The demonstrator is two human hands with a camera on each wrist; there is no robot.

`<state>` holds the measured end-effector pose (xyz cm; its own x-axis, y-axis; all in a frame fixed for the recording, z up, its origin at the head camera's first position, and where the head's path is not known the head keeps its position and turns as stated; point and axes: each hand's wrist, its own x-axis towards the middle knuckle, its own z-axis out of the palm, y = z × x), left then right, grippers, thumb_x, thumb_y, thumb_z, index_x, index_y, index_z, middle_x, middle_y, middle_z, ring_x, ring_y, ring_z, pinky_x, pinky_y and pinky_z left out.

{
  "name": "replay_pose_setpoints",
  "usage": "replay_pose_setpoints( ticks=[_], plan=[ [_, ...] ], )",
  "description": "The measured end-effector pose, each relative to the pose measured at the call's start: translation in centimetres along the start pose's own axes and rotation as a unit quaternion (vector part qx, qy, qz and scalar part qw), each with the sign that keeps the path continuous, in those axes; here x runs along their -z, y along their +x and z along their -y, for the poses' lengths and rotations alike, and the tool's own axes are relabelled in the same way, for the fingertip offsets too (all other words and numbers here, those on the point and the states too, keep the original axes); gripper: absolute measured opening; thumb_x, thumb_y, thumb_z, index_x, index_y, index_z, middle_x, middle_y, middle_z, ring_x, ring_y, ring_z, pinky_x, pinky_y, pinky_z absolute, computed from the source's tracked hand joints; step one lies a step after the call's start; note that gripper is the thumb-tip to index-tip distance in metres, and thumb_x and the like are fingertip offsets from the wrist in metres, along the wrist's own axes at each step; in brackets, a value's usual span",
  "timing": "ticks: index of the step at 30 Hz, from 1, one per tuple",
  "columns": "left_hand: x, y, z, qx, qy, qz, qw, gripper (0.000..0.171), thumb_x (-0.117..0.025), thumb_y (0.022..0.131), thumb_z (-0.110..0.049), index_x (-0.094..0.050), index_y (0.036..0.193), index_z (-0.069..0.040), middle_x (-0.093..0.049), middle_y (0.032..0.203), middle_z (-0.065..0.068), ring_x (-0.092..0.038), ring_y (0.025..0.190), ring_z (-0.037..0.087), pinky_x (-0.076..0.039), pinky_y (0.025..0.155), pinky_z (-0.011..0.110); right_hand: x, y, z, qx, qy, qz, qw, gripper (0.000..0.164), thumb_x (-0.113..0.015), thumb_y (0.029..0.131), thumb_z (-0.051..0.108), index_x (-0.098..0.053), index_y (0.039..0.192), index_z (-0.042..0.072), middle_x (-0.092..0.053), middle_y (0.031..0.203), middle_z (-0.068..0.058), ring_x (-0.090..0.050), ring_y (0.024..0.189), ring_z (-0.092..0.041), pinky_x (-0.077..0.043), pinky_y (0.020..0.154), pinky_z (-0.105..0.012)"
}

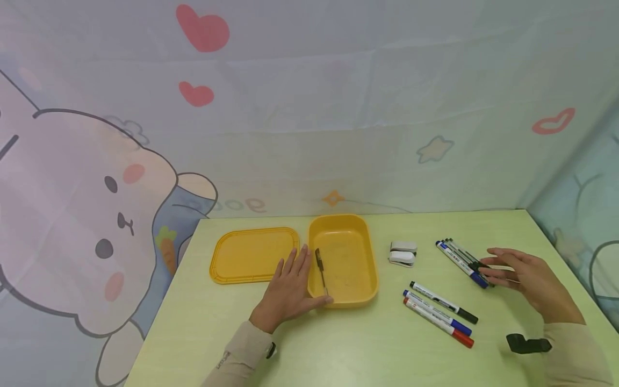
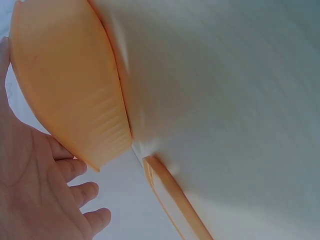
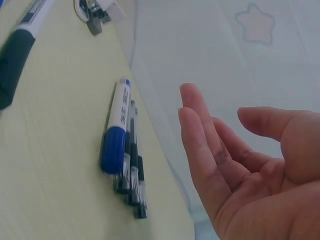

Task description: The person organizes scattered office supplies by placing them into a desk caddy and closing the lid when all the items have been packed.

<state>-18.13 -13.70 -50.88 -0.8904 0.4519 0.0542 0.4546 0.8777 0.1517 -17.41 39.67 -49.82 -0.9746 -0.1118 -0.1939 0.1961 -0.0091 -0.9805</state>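
Observation:
My left hand [image 1: 287, 294] lies along the left side of a yellow plastic box [image 1: 373, 269], fingers extended, with the thumb over its near rim. In the left wrist view the fingertips touch the box wall [image 2: 70, 80]. A dark-gripped pen [image 1: 321, 264] leans inside the box near that hand. At the right, my right hand [image 1: 539, 279] hovers with loosely bent fingers beside a blue-capped marker [image 1: 461, 264] and three slim black-capped pens [image 3: 133, 187]. The right wrist view shows nothing between its fingers and thumb.
Left of the box lies a flat yellow lid [image 1: 253, 255]. Two small staplers [image 1: 402, 253] stand right of the box. Nearer me lie a black marker [image 1: 442, 302], a blue marker [image 1: 437, 312] and a red marker [image 1: 437, 322]. A patterned curtain [image 1: 300, 107] hangs behind the table.

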Motion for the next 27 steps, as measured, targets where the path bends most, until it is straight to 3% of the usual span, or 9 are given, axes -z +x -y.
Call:
replay_pose_setpoints(
  ticks=[9, 16, 22, 27],
  plan=[
    [0.0, -0.1, 0.0, 0.002, 0.000, -0.003, 1.0000, 0.116, -0.043, 0.086, -0.086, -0.014, 0.163, -0.003, -0.010, 0.171, 0.012, -0.013, 0.156, 0.036, -0.018, 0.122, 0.059, 1.9, -0.1, -1.2, -0.032, -0.030, -0.015, 0.999, 0.023, -0.052, 0.106, 0.038, -0.056, 0.125, 0.026, -0.075, 0.110, 0.010, -0.074, 0.100, -0.013, -0.060, 0.082, -0.031],
    [0.1, -0.1, 0.0, 0.000, -0.002, -0.006, 1.0000, 0.116, -0.044, 0.086, -0.085, -0.015, 0.163, -0.003, -0.012, 0.171, 0.013, -0.014, 0.156, 0.037, -0.019, 0.122, 0.059, 2.9, 0.1, -2.7, -0.047, -0.068, -0.031, 0.996, 0.047, -0.053, 0.106, 0.039, -0.048, 0.140, 0.007, -0.073, 0.109, 0.016, -0.073, 0.099, -0.008, -0.060, 0.081, -0.029],
    [0.0, -0.1, 0.0, 0.000, -0.005, -0.004, 1.0000, 0.116, -0.044, 0.087, -0.085, -0.013, 0.163, -0.004, -0.011, 0.171, 0.013, -0.013, 0.156, 0.037, -0.019, 0.122, 0.059, 3.4, 0.1, -3.3, -0.048, -0.048, -0.028, 0.997, 0.047, -0.054, 0.106, 0.034, -0.047, 0.140, 0.002, -0.074, 0.109, 0.014, -0.073, 0.099, -0.007, -0.060, 0.081, -0.029],
    [-0.1, -0.1, 0.1, 0.000, -0.004, -0.007, 1.0000, 0.117, -0.043, 0.086, -0.086, -0.014, 0.163, -0.003, -0.011, 0.171, 0.012, -0.013, 0.156, 0.037, -0.019, 0.122, 0.059, 3.6, 0.2, -3.5, -0.047, -0.039, -0.031, 0.998, 0.056, -0.054, 0.106, 0.034, -0.041, 0.145, -0.005, -0.074, 0.109, 0.014, -0.073, 0.099, -0.007, -0.060, 0.081, -0.029]
  ],
)
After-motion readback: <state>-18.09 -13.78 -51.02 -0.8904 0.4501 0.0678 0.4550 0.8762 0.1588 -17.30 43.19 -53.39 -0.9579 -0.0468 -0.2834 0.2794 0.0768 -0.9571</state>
